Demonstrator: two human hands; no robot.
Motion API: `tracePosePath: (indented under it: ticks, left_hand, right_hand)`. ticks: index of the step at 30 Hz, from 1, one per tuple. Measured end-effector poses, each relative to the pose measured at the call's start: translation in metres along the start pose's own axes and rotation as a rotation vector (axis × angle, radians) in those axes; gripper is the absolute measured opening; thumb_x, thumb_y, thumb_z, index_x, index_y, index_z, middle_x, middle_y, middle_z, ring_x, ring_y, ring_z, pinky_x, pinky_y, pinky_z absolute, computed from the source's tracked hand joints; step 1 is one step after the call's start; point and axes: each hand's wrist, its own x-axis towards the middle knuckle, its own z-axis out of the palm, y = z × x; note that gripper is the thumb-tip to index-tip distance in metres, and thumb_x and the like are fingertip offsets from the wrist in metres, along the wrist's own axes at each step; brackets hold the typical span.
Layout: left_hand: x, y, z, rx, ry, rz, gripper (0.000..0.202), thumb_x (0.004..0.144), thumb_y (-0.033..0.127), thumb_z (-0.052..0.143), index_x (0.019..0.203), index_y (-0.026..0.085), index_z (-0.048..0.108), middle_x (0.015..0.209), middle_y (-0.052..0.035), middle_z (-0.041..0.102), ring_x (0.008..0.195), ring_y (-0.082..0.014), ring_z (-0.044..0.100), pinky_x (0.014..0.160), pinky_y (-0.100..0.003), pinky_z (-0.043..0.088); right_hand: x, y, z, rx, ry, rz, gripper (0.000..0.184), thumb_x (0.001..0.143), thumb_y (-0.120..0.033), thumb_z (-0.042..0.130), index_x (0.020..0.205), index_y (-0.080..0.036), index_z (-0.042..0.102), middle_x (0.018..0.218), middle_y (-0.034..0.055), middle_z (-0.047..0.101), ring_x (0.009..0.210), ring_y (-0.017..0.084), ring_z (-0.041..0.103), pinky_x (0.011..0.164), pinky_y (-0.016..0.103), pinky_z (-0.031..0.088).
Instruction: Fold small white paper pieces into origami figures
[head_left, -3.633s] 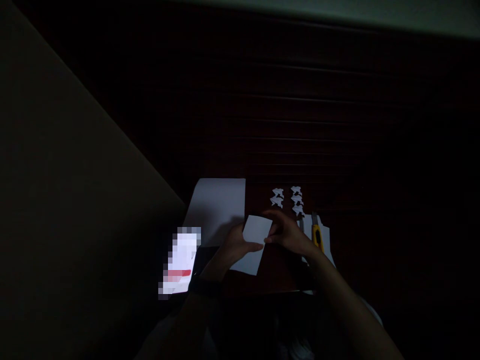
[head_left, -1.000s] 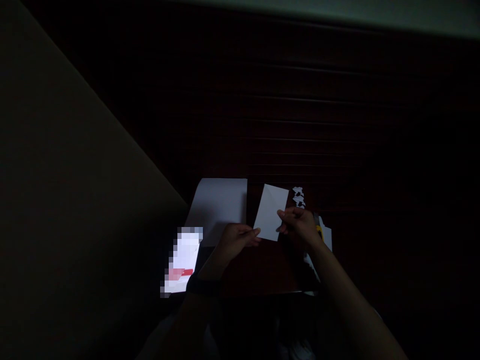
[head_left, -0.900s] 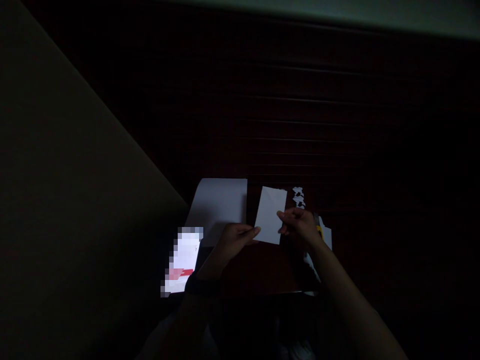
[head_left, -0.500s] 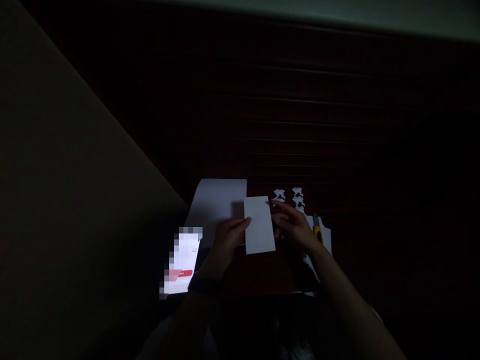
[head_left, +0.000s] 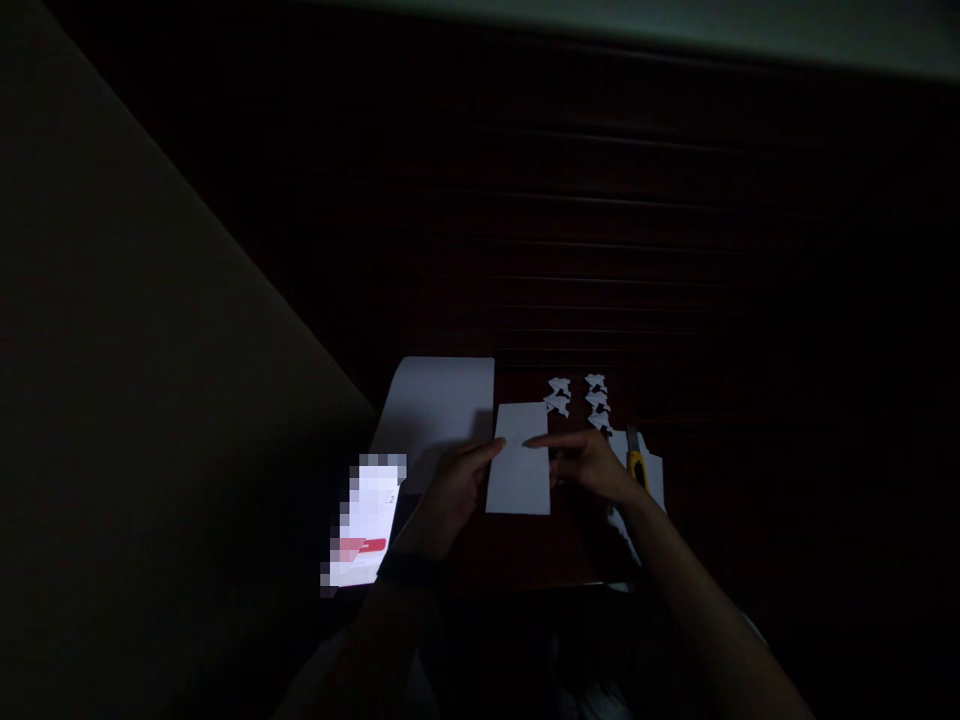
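Observation:
A small white paper rectangle (head_left: 517, 470) lies flat on the dark wooden table (head_left: 540, 545) in a dim scene. My left hand (head_left: 450, 490) rests at the paper's left edge, fingers stretched so the tips touch it. My right hand (head_left: 589, 468) is at its right side, with the forefinger extended and pressing across the paper's upper part. Neither hand grips anything.
A larger white sheet (head_left: 439, 405) lies to the back left. Several small folded paper figures (head_left: 577, 400) sit in two columns behind the paper. A yellow utility knife (head_left: 635, 462) rests on paper scraps (head_left: 652, 480) at the right. A lit phone screen (head_left: 364, 520) glows at the left.
The paper was held up and turned between both hands a second ago. It now lies flat on the table, with both hands' fingers laid on it.

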Motion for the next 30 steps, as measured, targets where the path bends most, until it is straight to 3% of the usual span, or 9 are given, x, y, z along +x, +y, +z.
tracePosePath:
  ticks: [7, 11, 15, 22, 27, 30]
  left_hand:
    - [0.008, -0.001, -0.001, -0.049, 0.085, 0.191, 0.042, 0.074, 0.035, 0.064, 0.112, 0.017, 0.058, 0.105, -0.0105, 0.067, 0.090, -0.0231, 0.064, 0.072, -0.031, 0.051]
    - [0.009, -0.003, -0.006, 0.081, 0.112, 0.192, 0.041, 0.068, 0.033, 0.071, 0.103, 0.014, 0.065, 0.102, -0.0127, 0.068, 0.088, -0.0263, 0.065, 0.069, -0.033, 0.051]
    - [0.011, -0.007, -0.007, 0.196, 0.192, 0.255, 0.036, 0.067, 0.034, 0.071, 0.096, 0.013, 0.069, 0.096, -0.0122, 0.070, 0.084, -0.0262, 0.066, 0.068, -0.035, 0.052]
    - [0.010, -0.003, -0.002, 0.269, 0.365, 0.349, 0.034, 0.066, 0.035, 0.071, 0.093, 0.014, 0.071, 0.092, -0.0111, 0.071, 0.081, -0.0255, 0.066, 0.068, -0.035, 0.054]
    - [0.011, -0.006, -0.006, 0.272, 0.347, 0.314, 0.038, 0.067, 0.037, 0.070, 0.096, 0.013, 0.069, 0.096, -0.0121, 0.070, 0.080, -0.0250, 0.066, 0.063, -0.033, 0.053]
    - [0.012, -0.009, -0.009, 0.249, 0.299, 0.261, 0.036, 0.067, 0.035, 0.070, 0.094, 0.012, 0.069, 0.093, -0.0124, 0.071, 0.079, -0.0248, 0.066, 0.063, -0.034, 0.053]
  right_hand:
    - [0.000, 0.007, -0.006, -0.018, -0.106, 0.003, 0.021, 0.067, -0.026, 0.068, 0.086, -0.019, 0.072, 0.078, 0.0048, 0.070, 0.061, 0.016, 0.064, 0.053, 0.025, 0.051]
    - [-0.002, 0.005, -0.007, 0.095, -0.135, 0.031, 0.021, 0.064, -0.029, 0.073, 0.081, -0.015, 0.071, 0.067, 0.0045, 0.069, 0.054, 0.014, 0.063, 0.050, 0.024, 0.049]
    - [-0.002, 0.001, -0.006, 0.109, -0.109, 0.011, 0.019, 0.071, -0.032, 0.069, 0.073, -0.013, 0.070, 0.062, 0.0049, 0.067, 0.053, 0.013, 0.061, 0.049, 0.023, 0.048]
    - [0.001, 0.006, -0.004, 0.223, 0.036, -0.001, 0.018, 0.072, -0.031, 0.069, 0.075, -0.015, 0.064, 0.064, 0.0042, 0.068, 0.055, 0.013, 0.063, 0.049, 0.021, 0.048]
    - [0.000, 0.004, -0.005, 0.139, -0.167, 0.029, 0.026, 0.068, -0.030, 0.071, 0.089, -0.016, 0.067, 0.081, 0.0054, 0.070, 0.066, 0.017, 0.067, 0.055, 0.025, 0.052]
    - [-0.003, -0.002, -0.007, 0.003, -0.308, 0.020, 0.025, 0.066, -0.029, 0.072, 0.089, -0.017, 0.070, 0.090, 0.0062, 0.070, 0.079, 0.020, 0.066, 0.069, 0.030, 0.053]
